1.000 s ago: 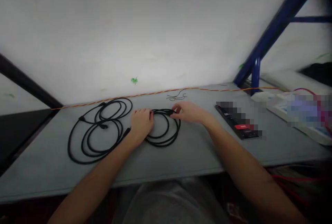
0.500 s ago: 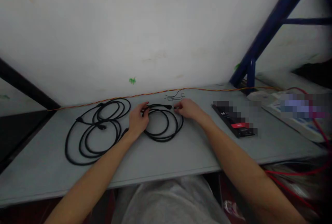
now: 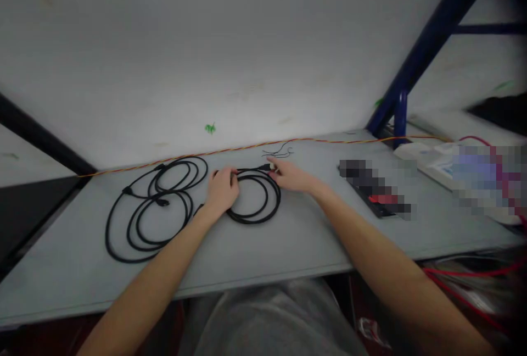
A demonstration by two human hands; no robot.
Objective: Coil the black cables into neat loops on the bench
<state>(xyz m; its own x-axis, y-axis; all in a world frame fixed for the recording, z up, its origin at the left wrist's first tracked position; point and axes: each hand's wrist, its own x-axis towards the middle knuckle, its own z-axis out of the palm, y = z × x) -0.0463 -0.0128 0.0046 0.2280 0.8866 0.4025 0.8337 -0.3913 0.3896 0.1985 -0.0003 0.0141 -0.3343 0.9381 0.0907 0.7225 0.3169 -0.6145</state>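
A coiled black cable [image 3: 275, 210] lies on the grey tabletop between my hands. My left hand [image 3: 222, 190] has its fingers curled round the left side of the coil. At the upper right of the coil, my right hand [image 3: 290, 173] grips the cable beside its black plug [image 3: 264, 167], the fingertips close to the plug's pale end. Several thin black wire ties [image 3: 282, 153] lie just behind the plug. To the left of my left hand rest more looped black cables [image 3: 130, 229], partly covered by my forearm.
A twisted red and yellow wire [image 3: 325, 140] runs along the wall. On the right are a black flat package [image 3: 362, 194], partly pixelated, and a white power strip [image 3: 424, 161]. Dark blue frame bars [image 3: 428, 43] slope up at the right. Red cables [image 3: 473, 274] hang below the table's edge.
The coil has become narrower, its right side drawn inward to the left. My right hand has shifted slightly left to the plug, and my left hand has closed further round the coil.
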